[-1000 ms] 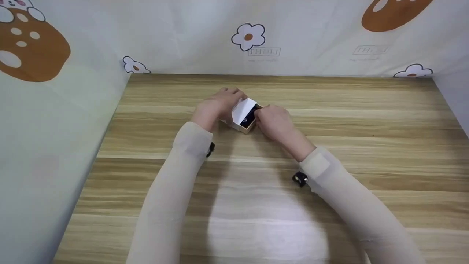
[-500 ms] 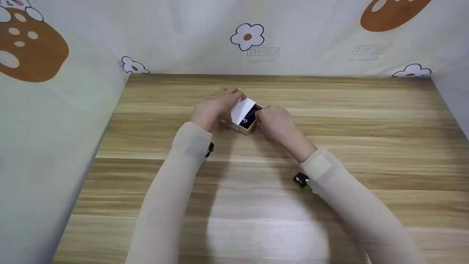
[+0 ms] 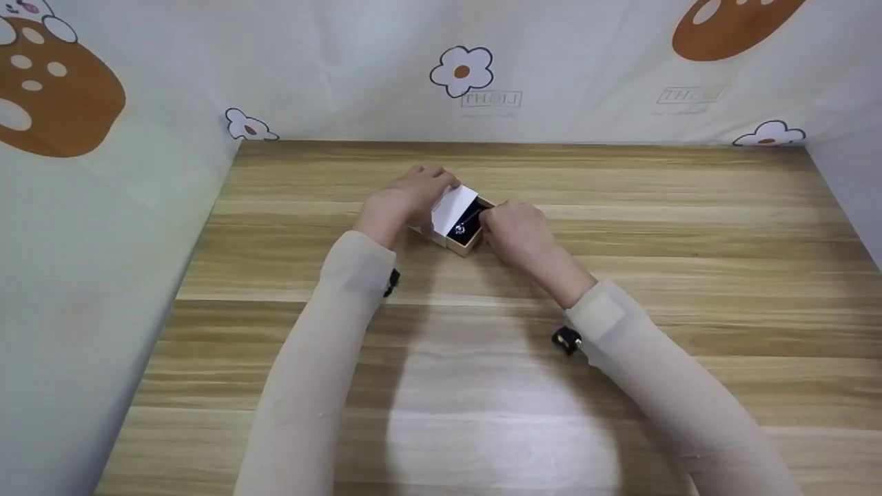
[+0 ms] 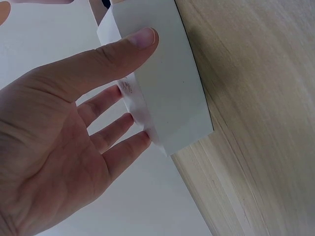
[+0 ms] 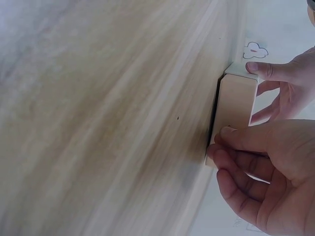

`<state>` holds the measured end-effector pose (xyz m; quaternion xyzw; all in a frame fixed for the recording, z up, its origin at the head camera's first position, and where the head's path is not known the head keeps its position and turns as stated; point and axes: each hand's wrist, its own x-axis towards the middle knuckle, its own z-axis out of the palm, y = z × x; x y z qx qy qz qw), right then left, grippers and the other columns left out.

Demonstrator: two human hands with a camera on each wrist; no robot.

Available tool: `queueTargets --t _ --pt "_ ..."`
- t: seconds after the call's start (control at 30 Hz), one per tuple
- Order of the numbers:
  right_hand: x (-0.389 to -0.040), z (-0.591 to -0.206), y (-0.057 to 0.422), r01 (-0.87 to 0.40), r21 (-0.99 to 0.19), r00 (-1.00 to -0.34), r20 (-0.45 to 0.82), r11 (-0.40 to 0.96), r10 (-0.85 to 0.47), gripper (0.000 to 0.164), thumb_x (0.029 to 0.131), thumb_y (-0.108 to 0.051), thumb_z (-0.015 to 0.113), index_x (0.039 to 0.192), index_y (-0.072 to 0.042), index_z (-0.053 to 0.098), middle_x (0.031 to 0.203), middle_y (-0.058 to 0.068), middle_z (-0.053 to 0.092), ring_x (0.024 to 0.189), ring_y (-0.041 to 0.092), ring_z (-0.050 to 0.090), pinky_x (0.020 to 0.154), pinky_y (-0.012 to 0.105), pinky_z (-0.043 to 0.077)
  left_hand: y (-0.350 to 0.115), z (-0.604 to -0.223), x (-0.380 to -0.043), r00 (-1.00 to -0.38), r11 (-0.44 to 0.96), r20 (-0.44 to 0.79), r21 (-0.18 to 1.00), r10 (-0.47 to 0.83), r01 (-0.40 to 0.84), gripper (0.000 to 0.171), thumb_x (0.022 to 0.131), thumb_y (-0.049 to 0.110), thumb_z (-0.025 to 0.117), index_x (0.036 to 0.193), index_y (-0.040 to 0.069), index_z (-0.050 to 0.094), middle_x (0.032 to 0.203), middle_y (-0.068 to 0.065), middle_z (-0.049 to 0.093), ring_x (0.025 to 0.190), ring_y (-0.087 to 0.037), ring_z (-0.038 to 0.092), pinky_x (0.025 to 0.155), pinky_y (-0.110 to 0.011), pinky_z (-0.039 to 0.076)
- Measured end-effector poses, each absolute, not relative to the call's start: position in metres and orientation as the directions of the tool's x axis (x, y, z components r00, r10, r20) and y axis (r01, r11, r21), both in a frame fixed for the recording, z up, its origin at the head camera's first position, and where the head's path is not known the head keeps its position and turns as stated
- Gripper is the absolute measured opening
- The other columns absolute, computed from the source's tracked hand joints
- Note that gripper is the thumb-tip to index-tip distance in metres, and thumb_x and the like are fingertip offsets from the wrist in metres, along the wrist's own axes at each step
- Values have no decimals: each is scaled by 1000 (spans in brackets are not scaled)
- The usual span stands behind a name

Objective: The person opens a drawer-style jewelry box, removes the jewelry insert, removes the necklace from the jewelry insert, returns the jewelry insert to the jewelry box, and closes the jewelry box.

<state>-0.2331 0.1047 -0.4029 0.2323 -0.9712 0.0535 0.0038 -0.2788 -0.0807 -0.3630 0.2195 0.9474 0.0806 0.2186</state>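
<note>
A small slide-out jewellery box sits on the table, its white sleeve (image 3: 455, 204) partly off a tan drawer (image 3: 463, 248). Inside the drawer, on a black lining, lies a silvery pendant (image 3: 460, 229) with a thin chain. My left hand (image 3: 406, 200) grips the sleeve; in the left wrist view its thumb (image 4: 142, 39) presses one side and the fingertips rest on the printed face. At the drawer's outer end is my right hand (image 3: 520, 231), its thumb and curled index finger pinching there. The right wrist view shows that pinch against the tan end face (image 5: 236, 101); the exact pinched bit is hidden by the fingers.
A wood-grain table (image 3: 482, 386) lies under both arms. Behind it hangs a pale cloth backdrop (image 3: 358, 69) with flower prints, and more cloth closes in the left and right sides. Dark wrist devices are strapped under both sleeves.
The drawer has slid slightly further from the sleeve towards the lower right, so more black lining, the pendant and its chain show. Both hands keep their hold; the view has shifted slightly.
</note>
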Motion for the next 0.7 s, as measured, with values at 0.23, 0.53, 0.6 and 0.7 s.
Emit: queueTargets --t 0.23,0.53,0.6,0.7 --pt "-233 -404 108 -458 -108 -889 33 882 -457 14 91 -13 67 81 -5 71 81 17 72 73 37 68 62 49 58 -82 -364 -279 -808 889 -375 255 454 381 89 72 -4 79 149 18 40 156 -8 35 147 -31 29 119 -49 33" --pt "-230 -404 110 -471 -98 -882 38 877 -470 14 91 -14 66 80 -6 69 81 16 72 73 37 68 63 50 57 -81 -367 -281 -805 890 -382 230 454 393 90 72 -1 81 149 17 40 156 -8 36 147 -33 29 121 -49 31" --pt "-229 -404 111 -471 -95 -882 38 877 -470 15 91 -14 67 79 -7 68 80 15 72 73 37 68 64 50 56 -81 -367 -282 -804 889 -381 220 457 401 90 71 0 82 149 17 40 156 -9 37 147 -34 29 121 -50 30" --pt "-229 -404 111 -462 -101 -887 31 881 -462 15 91 -15 67 79 -7 67 81 14 72 74 37 68 64 50 56 -80 -366 -281 -805 890 -381 224 455 397 90 71 0 82 149 17 40 155 -9 37 147 -34 30 121 -49 30"
